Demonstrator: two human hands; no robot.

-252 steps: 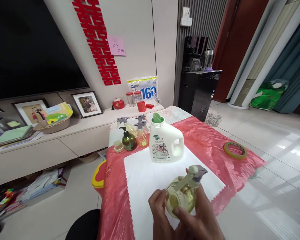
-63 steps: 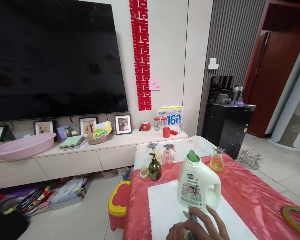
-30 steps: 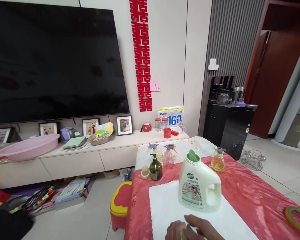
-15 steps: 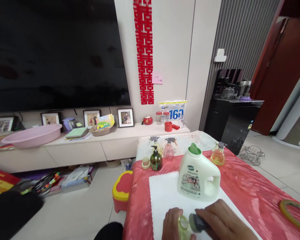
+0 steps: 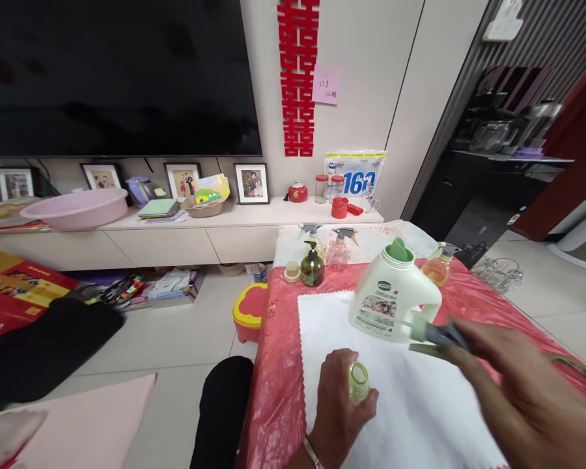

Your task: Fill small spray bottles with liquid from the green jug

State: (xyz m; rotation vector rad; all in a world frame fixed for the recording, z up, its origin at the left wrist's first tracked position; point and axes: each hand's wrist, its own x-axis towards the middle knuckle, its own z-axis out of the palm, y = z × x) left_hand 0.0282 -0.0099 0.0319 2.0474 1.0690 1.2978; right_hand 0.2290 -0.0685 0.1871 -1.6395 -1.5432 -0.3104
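My left hand (image 5: 339,407) is wrapped round a small clear green spray bottle (image 5: 359,382), whose open neck shows above my fingers. My right hand (image 5: 522,391) pinches the grey and green trigger spray head (image 5: 432,333), lifted off the bottle and held to its right, in front of the white detergent jug (image 5: 393,296). Both hands hover over a white cloth (image 5: 410,404) on the red-covered table (image 5: 473,296).
Behind the jug stand a dark green pump bottle (image 5: 312,267), two clear spray bottles (image 5: 339,251), a small cap (image 5: 292,271) and an amber spray bottle (image 5: 439,266). A tape roll (image 5: 579,371) lies at right. A red and yellow stool (image 5: 251,311) sits beside the table.
The spray head has come off the bottle and my right hand has carried it up and to the right. My view has tilted down and left.
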